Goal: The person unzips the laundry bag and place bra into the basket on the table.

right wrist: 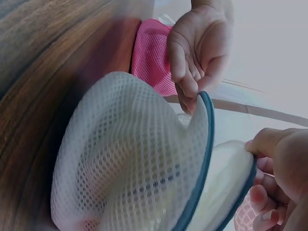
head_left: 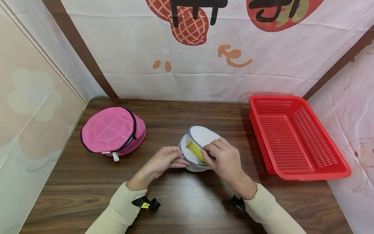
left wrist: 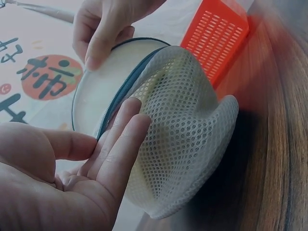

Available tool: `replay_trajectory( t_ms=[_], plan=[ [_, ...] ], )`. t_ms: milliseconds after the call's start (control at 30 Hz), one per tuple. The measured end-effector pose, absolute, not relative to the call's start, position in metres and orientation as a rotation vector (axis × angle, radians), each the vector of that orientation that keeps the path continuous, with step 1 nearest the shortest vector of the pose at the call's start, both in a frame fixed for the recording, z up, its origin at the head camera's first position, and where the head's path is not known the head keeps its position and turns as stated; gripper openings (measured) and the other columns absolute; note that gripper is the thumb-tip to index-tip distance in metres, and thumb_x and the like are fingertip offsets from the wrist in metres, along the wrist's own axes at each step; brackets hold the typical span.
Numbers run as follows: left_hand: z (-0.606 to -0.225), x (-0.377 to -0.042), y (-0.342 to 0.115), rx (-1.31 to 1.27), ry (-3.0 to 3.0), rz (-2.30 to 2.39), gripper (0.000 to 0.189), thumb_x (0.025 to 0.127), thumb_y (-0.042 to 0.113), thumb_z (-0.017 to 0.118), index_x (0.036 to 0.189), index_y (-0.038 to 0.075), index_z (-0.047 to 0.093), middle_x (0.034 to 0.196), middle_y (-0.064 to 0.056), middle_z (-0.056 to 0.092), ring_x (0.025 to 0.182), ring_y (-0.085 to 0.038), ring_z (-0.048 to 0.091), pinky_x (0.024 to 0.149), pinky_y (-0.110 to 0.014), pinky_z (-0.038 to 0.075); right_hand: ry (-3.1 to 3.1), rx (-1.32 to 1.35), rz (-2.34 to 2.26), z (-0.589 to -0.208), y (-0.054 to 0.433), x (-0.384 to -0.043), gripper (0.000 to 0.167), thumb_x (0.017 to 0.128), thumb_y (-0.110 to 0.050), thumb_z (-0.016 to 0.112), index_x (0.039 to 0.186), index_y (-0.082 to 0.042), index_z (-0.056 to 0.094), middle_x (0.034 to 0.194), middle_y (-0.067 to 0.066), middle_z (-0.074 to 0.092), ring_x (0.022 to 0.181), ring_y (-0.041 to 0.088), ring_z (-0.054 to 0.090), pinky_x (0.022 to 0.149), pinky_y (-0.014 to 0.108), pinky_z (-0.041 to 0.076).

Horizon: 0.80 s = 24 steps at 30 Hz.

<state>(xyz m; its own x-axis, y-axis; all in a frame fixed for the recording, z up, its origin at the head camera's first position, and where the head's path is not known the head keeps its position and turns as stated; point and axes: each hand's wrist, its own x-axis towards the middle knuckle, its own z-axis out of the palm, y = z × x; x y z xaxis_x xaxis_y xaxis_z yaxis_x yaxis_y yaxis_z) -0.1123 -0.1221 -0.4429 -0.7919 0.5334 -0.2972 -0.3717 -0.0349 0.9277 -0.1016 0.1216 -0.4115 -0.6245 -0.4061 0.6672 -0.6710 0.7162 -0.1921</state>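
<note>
A small white mesh laundry bag (left wrist: 178, 120) with a blue-grey zip edge stands on the table, unzipped. My left hand (head_left: 163, 161) pinches its rim between thumb and index finger at the left side. On the other side, my right hand (head_left: 226, 159) pinches the edge of the round lid flap (head_left: 201, 134), which is raised and tilted away from the opening. Inside the bag lies a yellow, soft-looking item (head_left: 194, 150), partly hidden by the flap and the right fingers. The bag's mesh wall is dented inward in both wrist views.
A pink mesh laundry bag (head_left: 109, 130) with a black zip edge and white tag sits at the left. To the right stands a red perforated plastic basket (head_left: 346, 170). The dark wooden table (head_left: 187, 208) meets a printed cloth backdrop (head_left: 128, 81) at the back.
</note>
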Motion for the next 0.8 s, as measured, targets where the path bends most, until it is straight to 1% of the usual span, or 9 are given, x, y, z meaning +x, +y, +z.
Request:
replay_trajectory(
  t_ms=[167, 367, 467, 567, 700, 800],
  plan=[
    [-0.443, -0.113, -0.128, 0.14, 1.645, 1.898, 0.037, 0.11, 0.007, 0.035, 0.134, -0.019, 0.048, 0.115, -0.028, 0.069, 0.099, -0.021, 0.073, 0.1, -0.051, 0.052, -2.257, 0.774, 0.652, -0.406, 0.128, -0.104, 0.004, 0.083, -0.012, 0.079, 0.082, -0.012, 0.075, 0.077, -0.002, 0.07, 0.069, 0.018, 0.059, 0.053, 0.033, 0.054],
    [-0.442, -0.112, -0.136, 0.123, 1.658, 1.91, 0.039, 0.109, 0.006, 0.035, 0.137, -0.02, 0.044, 0.114, -0.027, 0.069, 0.098, -0.02, 0.073, 0.099, -0.049, 0.054, -2.221, 0.711, 0.703, -0.398, 0.138, -0.108, 0.008, 0.086, -0.014, 0.077, 0.084, -0.007, 0.075, 0.076, 0.001, 0.071, 0.071, 0.019, 0.06, 0.055, 0.036, 0.055],
    [-0.441, -0.111, -0.139, 0.118, 1.662, 1.917, 0.038, 0.109, 0.005, 0.034, 0.136, -0.021, 0.044, 0.113, -0.026, 0.07, 0.098, -0.02, 0.073, 0.097, -0.046, 0.055, -2.215, 0.689, 0.721, -0.394, 0.144, -0.109, 0.007, 0.086, -0.013, 0.077, 0.086, -0.005, 0.075, 0.077, 0.002, 0.072, 0.072, 0.02, 0.061, 0.056, 0.036, 0.054],
    [-0.441, -0.11, -0.142, 0.115, 1.664, 1.921, 0.038, 0.109, 0.005, 0.034, 0.135, -0.021, 0.045, 0.112, -0.025, 0.07, 0.098, -0.02, 0.073, 0.098, -0.046, 0.055, -2.217, 0.672, 0.737, -0.392, 0.149, -0.11, 0.007, 0.086, -0.012, 0.076, 0.087, -0.005, 0.075, 0.077, 0.004, 0.072, 0.072, 0.021, 0.061, 0.057, 0.037, 0.054],
    [-0.439, -0.11, -0.145, 0.108, 1.665, 1.928, 0.038, 0.109, 0.005, 0.035, 0.135, -0.021, 0.045, 0.111, -0.024, 0.071, 0.098, -0.019, 0.073, 0.099, -0.048, 0.053, -2.227, 0.636, 0.737, -0.391, 0.157, -0.112, 0.008, 0.087, -0.011, 0.076, 0.088, -0.004, 0.076, 0.078, 0.005, 0.073, 0.072, 0.021, 0.061, 0.058, 0.037, 0.054],
    [-0.438, -0.11, -0.147, 0.103, 1.666, 1.934, 0.038, 0.109, 0.005, 0.035, 0.135, -0.021, 0.045, 0.11, -0.023, 0.072, 0.098, -0.019, 0.073, 0.098, -0.046, 0.054, -2.24, 0.601, 0.725, -0.39, 0.162, -0.113, 0.007, 0.086, -0.009, 0.079, 0.09, -0.004, 0.077, 0.079, 0.006, 0.073, 0.072, 0.019, 0.061, 0.058, 0.034, 0.055]
  ],
)
